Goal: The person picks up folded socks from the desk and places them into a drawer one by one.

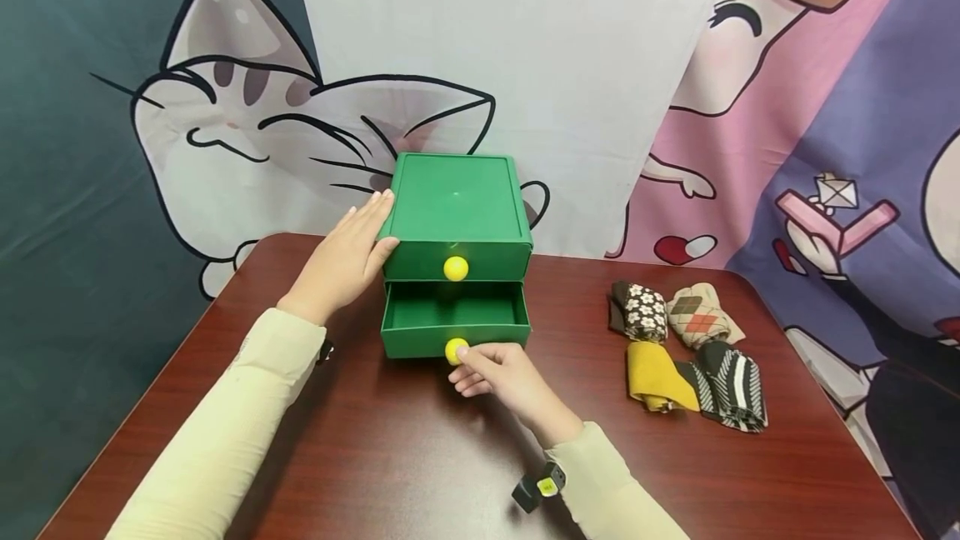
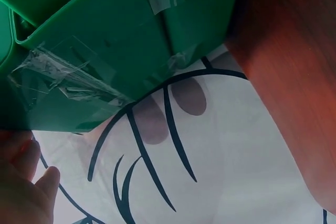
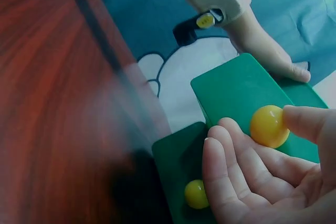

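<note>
A green two-drawer cabinet stands on the table, its upper drawer closed with a yellow knob. The lower drawer is pulled partly out, and its bare green floor shows. My left hand rests with extended fingers against the cabinet's left side, the thumb near the front corner. At the lower drawer, my right hand pinches the round yellow knob between thumb and index finger, the other fingers loosely bent below. Clear tape crosses the green side in the left wrist view.
Several folded socks lie on the right of the brown table: a black floral pair, a beige argyle pair, a mustard one and a striped dark pair. A cartoon-printed cloth hangs behind.
</note>
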{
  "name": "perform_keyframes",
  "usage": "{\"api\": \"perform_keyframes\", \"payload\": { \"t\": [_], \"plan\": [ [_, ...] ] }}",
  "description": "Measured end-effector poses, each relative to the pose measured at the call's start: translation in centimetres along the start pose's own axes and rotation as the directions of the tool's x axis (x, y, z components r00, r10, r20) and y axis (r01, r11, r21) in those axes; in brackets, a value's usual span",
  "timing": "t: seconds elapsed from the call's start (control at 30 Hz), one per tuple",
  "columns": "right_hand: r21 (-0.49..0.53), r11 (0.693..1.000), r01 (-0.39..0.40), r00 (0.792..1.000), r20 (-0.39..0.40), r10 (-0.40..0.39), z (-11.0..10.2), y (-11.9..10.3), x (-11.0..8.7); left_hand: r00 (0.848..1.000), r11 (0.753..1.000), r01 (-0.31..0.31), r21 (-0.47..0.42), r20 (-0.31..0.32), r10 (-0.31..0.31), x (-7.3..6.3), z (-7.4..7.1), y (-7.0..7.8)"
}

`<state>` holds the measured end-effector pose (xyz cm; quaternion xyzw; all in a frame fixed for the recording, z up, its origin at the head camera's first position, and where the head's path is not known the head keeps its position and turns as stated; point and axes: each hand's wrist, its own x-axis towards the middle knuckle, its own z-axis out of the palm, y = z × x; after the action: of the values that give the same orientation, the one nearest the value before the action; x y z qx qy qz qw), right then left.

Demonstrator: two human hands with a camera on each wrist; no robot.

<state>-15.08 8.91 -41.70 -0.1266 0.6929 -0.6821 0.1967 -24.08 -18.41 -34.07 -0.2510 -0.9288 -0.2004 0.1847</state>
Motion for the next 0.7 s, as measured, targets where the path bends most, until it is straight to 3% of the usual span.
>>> {"api": "perform_keyframes", "payload": {
  "t": [0.7],
  "plan": [
    [-0.113, 0.994, 0.012, 0.996, 0.088, -0.002, 0.7, 0.5, -4.5, 1.0, 1.0, 0.003, -0.028, 0.002, -0.003, -0.1, -0.2, 0.2]
  ]
}}
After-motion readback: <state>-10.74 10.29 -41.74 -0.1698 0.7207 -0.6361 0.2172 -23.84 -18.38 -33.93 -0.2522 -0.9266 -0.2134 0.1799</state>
